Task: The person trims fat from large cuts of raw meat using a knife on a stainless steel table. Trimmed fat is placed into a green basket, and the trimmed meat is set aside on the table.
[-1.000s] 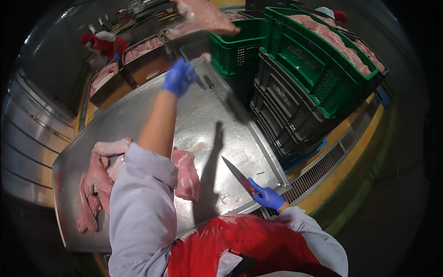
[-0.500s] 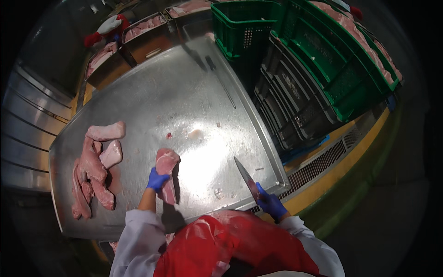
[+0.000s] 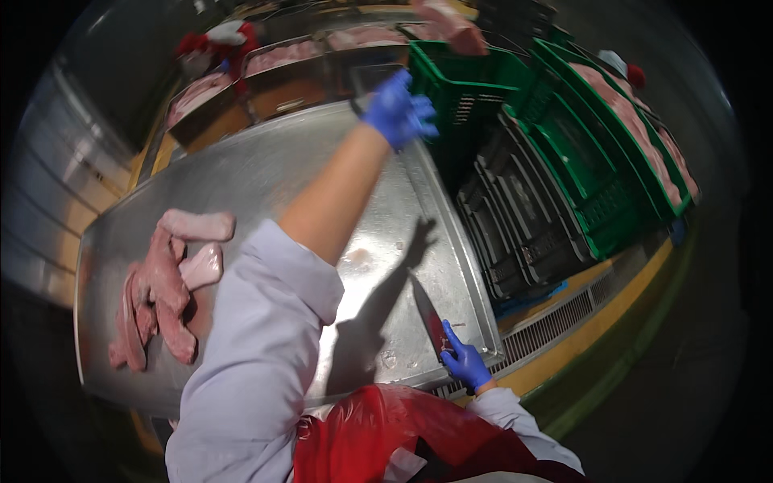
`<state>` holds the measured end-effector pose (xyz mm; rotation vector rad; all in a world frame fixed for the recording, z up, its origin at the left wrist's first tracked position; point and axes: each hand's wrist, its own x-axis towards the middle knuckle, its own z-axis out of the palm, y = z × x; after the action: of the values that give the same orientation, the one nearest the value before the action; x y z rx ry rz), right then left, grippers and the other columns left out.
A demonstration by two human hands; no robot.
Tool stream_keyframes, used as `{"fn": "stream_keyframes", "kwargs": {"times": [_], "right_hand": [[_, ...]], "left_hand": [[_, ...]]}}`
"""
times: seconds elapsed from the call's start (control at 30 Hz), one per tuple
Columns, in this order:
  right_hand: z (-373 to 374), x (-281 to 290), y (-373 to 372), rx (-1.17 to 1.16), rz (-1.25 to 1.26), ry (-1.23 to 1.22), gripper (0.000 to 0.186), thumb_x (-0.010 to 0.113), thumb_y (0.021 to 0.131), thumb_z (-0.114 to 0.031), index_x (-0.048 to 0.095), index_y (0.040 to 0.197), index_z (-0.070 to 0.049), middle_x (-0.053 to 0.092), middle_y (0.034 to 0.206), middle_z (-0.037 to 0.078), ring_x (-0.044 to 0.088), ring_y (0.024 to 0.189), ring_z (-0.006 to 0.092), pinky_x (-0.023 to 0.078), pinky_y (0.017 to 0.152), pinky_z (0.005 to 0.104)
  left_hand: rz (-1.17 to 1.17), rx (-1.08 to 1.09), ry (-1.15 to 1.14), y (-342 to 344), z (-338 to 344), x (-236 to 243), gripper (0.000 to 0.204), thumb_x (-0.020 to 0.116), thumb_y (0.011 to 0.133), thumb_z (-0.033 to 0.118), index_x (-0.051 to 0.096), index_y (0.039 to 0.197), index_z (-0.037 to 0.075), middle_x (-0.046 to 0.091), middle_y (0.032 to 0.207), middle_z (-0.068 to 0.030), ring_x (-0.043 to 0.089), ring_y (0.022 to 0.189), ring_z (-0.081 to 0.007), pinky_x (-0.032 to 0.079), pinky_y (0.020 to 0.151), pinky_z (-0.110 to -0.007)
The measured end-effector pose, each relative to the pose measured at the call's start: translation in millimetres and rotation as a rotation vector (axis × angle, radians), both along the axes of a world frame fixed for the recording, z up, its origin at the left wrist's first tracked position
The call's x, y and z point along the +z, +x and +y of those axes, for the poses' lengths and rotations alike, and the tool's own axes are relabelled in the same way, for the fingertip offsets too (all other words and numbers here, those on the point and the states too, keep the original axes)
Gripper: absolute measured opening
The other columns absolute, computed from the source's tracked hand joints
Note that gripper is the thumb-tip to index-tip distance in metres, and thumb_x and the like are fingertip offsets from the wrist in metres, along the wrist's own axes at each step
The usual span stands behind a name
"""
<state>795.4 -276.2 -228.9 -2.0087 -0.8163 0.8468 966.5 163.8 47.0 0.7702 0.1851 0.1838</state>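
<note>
My left hand (image 3: 396, 113), in a blue glove, reaches far over the back of the metal table (image 3: 266, 173), fingers spread and nothing in them. Beyond it a blurred piece of raw meat (image 3: 453, 28) hangs in the air above the near green crate (image 3: 439, 84), apart from the hand. At the table's front right corner my right hand (image 3: 467, 362), gloved too, is closed around the handle of a knife (image 3: 426, 310). The knife's blade points away over the tabletop. Several meat pieces (image 3: 165, 278) lie heaped on the table's left side, partly beside my left sleeve.
Stacked dark crates (image 3: 523, 213) and a large green crate (image 3: 576, 153) holding meat stand to the right. Metal bins (image 3: 290, 84) of meat line the far edge. A person in red and white (image 3: 229, 40) is behind them. A floor grate (image 3: 547, 324) runs at right.
My left hand has swung from the table's front to its far edge and let go of the meat, now airborne over the crate. My right hand still holds the knife; the view has shifted slightly.
</note>
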Motion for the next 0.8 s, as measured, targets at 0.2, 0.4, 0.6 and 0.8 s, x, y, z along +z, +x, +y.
{"fn": "stream_keyframes", "kwargs": {"times": [0.2, 0.4, 0.6, 0.8], "right_hand": [[21.5, -1.8, -48.8, -0.118, 0.209, -0.061, 0.075, 0.054, 0.096, -0.005, 0.022, 0.162, -0.02, 0.058, 0.072, 0.0, 0.05, 0.057, 0.0068, 0.047, 0.052, 0.0271], [54.1, -21.0, -85.2, -0.037, 0.171, -0.103, 0.074, 0.057, 0.096, -0.004, 0.026, 0.161, -0.018, 0.054, 0.067, -0.002, 0.047, 0.055, 0.0059, 0.044, 0.051, 0.0271], [123.3, -4.4, -107.4, 0.023, 0.081, -0.129, 0.071, 0.058, 0.095, -0.005, 0.029, 0.16, -0.012, 0.061, 0.073, 0.003, 0.05, 0.06, 0.0072, 0.044, 0.055, 0.0281], [143.5, -1.7, -136.5, 0.1, -0.113, -0.122, 0.07, 0.059, 0.095, -0.008, 0.029, 0.159, -0.012, 0.072, 0.108, 0.02, 0.07, 0.088, 0.0189, 0.053, 0.075, 0.0339]], "left_hand": [[0.24, 0.312, 0.728, -188.2, -61.9, -303.9, 0.064, 0.064, 0.098, 0.033, 0.039, 0.147, -0.001, 0.055, 0.13, -0.0185, 0.056, 0.117, -0.0271, 0.047, 0.102, -0.038], [0.59, 0.852, 0.807, -428.7, 126.7, -335.1, 0.074, 0.067, 0.094, 0.016, 0.027, 0.154, 0.002, 0.033, 0.156, -0.0202, 0.034, 0.144, -0.028, 0.035, 0.115, -0.035], [1.929, 1.051, 1.194, -576.9, 333.0, -273.8, 0.113, 0.08, 0.067, 0.065, 0.041, 0.147, -0.003, 0.047, 0.149, -0.0228, 0.054, 0.131, -0.0276, 0.044, 0.109, -0.039], [0.982, 0.993, 0.441, -657.7, 420.0, -336.0, 0.09, 0.085, 0.068, 0.045, 0.054, 0.136, -0.005, 0.065, 0.125, -0.0202, 0.066, 0.11, -0.0268, 0.053, 0.092, -0.039]]}}
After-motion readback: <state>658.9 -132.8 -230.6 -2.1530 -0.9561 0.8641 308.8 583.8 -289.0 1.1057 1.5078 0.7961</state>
